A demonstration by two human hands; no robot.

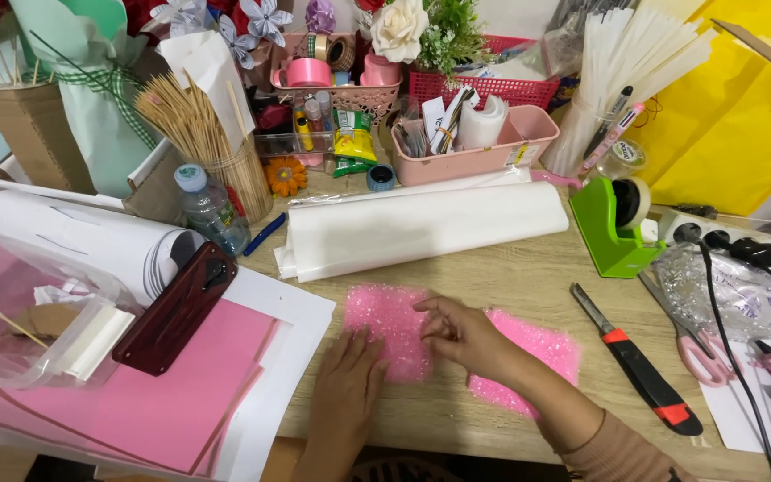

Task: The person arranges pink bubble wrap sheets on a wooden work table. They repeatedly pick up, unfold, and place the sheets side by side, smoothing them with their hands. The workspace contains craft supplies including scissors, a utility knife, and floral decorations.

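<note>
Both hands flat on a pink glitter foam sheet [392, 323] near the wooden table's [528, 277] front edge: left hand [347, 384] open, palm down; right hand [462, 336] loosely curled, holding nothing. Behind, rolled white paper [421, 228]; rightward, black-and-orange utility knife [640, 366], pink-handled scissors [693, 344].

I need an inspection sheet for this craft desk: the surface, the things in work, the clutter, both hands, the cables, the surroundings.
Surface: wooden table, crowded.
Job's things: pink glitter sheet, flat, under both hands.
Clutter: white paper roll, utility knife, scissors, green tape dispenser, pink paper sheets, water bottle, skewers, pink basket.
Grippers: left hand flat on the sheet's edge; right hand pressing it with its fingers.
Cables: black cables from a power strip.
Surroundings: yellow fabric, artificial flowers.
</note>
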